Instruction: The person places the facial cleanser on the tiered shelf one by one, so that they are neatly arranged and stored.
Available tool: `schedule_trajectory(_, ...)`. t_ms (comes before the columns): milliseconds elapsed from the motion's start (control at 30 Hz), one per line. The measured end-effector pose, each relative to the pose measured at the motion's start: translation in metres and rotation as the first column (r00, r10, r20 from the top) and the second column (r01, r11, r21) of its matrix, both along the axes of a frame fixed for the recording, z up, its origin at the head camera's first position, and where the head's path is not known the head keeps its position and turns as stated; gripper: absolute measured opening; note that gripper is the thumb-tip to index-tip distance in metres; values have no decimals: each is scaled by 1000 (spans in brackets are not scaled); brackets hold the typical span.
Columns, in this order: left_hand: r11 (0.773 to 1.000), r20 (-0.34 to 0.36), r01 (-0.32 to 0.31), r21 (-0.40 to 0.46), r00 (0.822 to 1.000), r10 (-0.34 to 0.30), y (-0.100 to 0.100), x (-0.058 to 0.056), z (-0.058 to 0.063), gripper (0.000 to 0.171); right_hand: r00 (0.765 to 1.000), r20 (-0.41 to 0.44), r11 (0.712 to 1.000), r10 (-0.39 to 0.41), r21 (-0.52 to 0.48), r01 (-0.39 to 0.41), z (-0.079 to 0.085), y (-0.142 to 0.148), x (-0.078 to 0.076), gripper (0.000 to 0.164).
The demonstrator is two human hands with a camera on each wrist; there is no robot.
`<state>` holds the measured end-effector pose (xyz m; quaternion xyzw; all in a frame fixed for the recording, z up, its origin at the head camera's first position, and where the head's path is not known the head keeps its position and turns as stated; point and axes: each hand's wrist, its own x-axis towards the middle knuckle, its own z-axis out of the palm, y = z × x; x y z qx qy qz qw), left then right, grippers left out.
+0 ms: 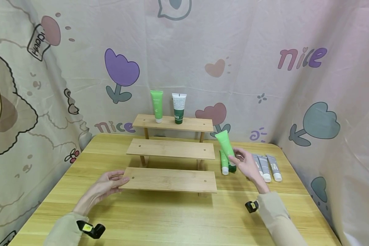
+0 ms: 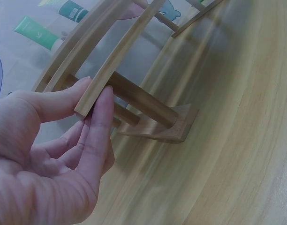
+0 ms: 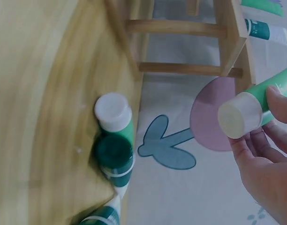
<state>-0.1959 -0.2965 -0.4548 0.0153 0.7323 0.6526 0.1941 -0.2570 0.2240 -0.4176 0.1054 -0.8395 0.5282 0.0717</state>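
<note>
Beside stand (image 1: 170,149), right hand (image 1: 246,165) pinches green tube (image 1: 223,140), cap (image 3: 239,115) down, axis tilted; left hand (image 1: 104,186) grips shelf (image 1: 169,179).

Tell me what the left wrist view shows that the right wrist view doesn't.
Left wrist only: the left hand pinching the end of the lowest shelf.
Right wrist only: the right hand holding a green tube, and tubes lying on the table.
Both: the wooden rack, the table, the patterned curtain, and the two tubes standing on the top shelf.
</note>
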Motion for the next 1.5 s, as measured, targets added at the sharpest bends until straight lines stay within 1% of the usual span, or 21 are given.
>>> schedule_trajectory(133,1000,1,2,5,1000,-2,0,0,0,82,1000,12,999,-4,-54,5,5,-5,-5,39)
schedule_trajectory(300,1000,-2,5,-1,1000,-5,0,0,0,82,1000,8,994,5,-105,-4,13,-10,-12,37)
schedule_trajectory(433,1000,0,6,5,1000,-6,0,0,0,82,1000,-15,993,-5,-115,3,21,-15,-18,37)
schedule_trajectory(600,1000,1,9,15,1000,-9,0,0,0,82,1000,-25,993,-17,-121,14,31,-22,-26,44)
schedule_trajectory(700,1000,0,7,13,1000,-7,0,0,1,83,999,-36,991,-4,-131,-1,37,-25,-32,47)
schedule_trajectory(933,1000,-1,4,4,1000,-4,0,0,1,82,999,-29,985,26,-171,-31,51,-33,-43,46)
schedule_trajectory(1133,1000,2,6,10,1000,-6,0,0,0,82,999,-37,982,24,-185,-30,63,-38,-51,43)
schedule_trajectory(1400,1000,2,9,-1,1000,-9,0,0,2,82,999,-28,983,27,-178,-32,77,-49,-61,48)
schedule_trajectory(1500,1000,2,11,1,1000,-11,0,0,2,82,999,-33,981,26,-193,-32,81,-55,-66,49)
